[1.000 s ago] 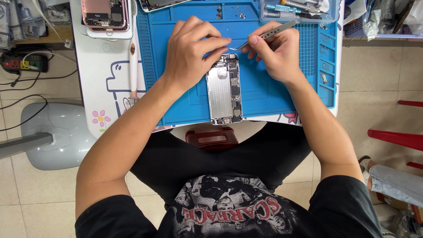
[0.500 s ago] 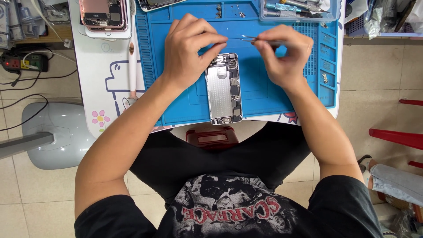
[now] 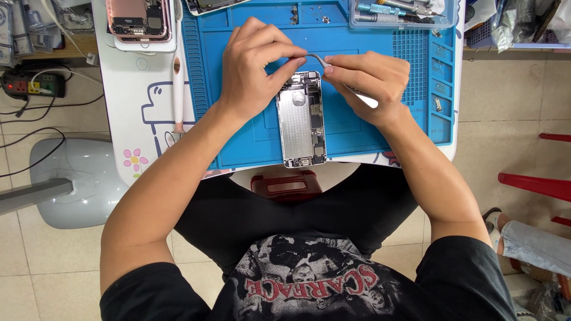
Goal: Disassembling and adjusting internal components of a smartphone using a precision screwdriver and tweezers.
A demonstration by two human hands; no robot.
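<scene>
An opened phone body [image 3: 301, 122] with a silver inner shield lies lengthwise on a blue work mat [image 3: 357, 137]. My left hand [image 3: 254, 65] rests on the phone's top left corner, fingers curled down against its edge. My right hand [image 3: 369, 80] pinches a pair of metal tweezers [image 3: 321, 60], whose curved tips point left to the phone's top edge, close to my left fingertips. Whether the tips hold anything is too small to tell.
A second opened phone, pink [image 3: 138, 19], lies on a white block at the back left. A clear tray of tools [image 3: 404, 12] stands at the back right. A slim white tool [image 3: 177, 71] lies left of the mat. A power strip [image 3: 30, 84] and cables are on the floor at left.
My right hand has turned the tweezers and brought their tips leftward and down to the phone's top edge. My left hand has stayed on the phone.
</scene>
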